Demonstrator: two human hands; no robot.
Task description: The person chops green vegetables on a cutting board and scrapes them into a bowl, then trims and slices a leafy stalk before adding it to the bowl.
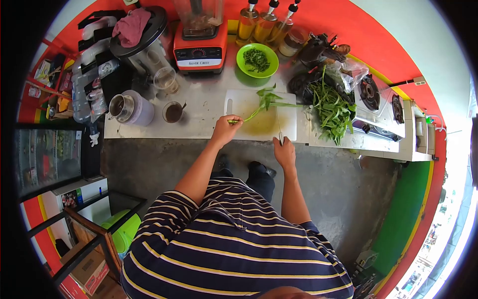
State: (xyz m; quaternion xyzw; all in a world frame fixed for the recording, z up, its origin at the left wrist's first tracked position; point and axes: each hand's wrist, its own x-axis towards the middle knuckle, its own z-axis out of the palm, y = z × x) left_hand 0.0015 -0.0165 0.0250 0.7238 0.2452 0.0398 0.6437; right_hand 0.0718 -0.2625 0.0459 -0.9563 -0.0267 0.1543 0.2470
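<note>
My left hand point(226, 130) grips the cut end of a leafy green stalk point(263, 103) that lies across the white cutting board point(289, 127). At the board's near edge my right hand point(284, 152) holds a knife point(280, 130) whose thin blade points away from me over the board. A pile of the same greens point(332, 110) lies just right of the board. Behind the board stands a green bowl point(257, 60) with chopped greens in it.
A red blender point(200, 52), a dark-lidded appliance point(141, 45), glasses, a cup of dark drink point(173, 112) and a steel jug point(130, 107) crowd the counter's left half. Oil bottles point(264, 25) stand at the back. A gas stove point(379, 107) sits at the right end.
</note>
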